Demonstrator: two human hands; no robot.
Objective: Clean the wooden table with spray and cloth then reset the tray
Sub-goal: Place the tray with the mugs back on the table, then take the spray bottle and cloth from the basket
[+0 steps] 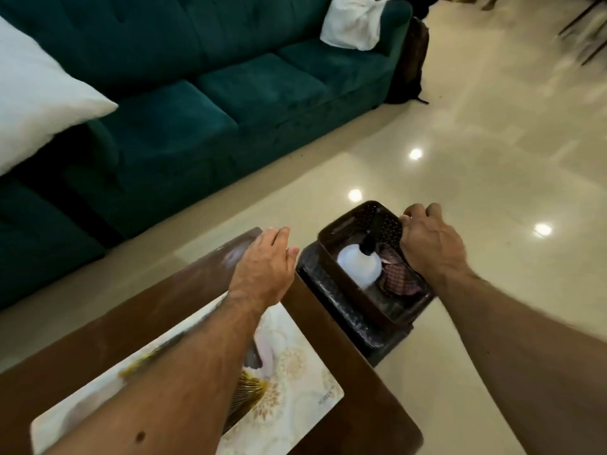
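Note:
A dark brown tray [348,226] sits on a black stool beside the far end of the wooden table [108,326]. Inside the tray lie a white spray bottle [358,262] with a black top and a checked cloth [395,274]. My right hand [430,241] grips the tray's right rim, fingers curled over its edge. My left hand [266,264] hovers over the table's far corner, just left of the tray, fingers relaxed and holding nothing. A white patterned mat [289,385] lies on the table under my left forearm.
The black stool [358,326] stands on the glossy cream floor [476,159]. A green sofa [197,103] runs along the far left, with a white pillow [39,103] and a white bag [354,21] on it. Chair legs show at the top right.

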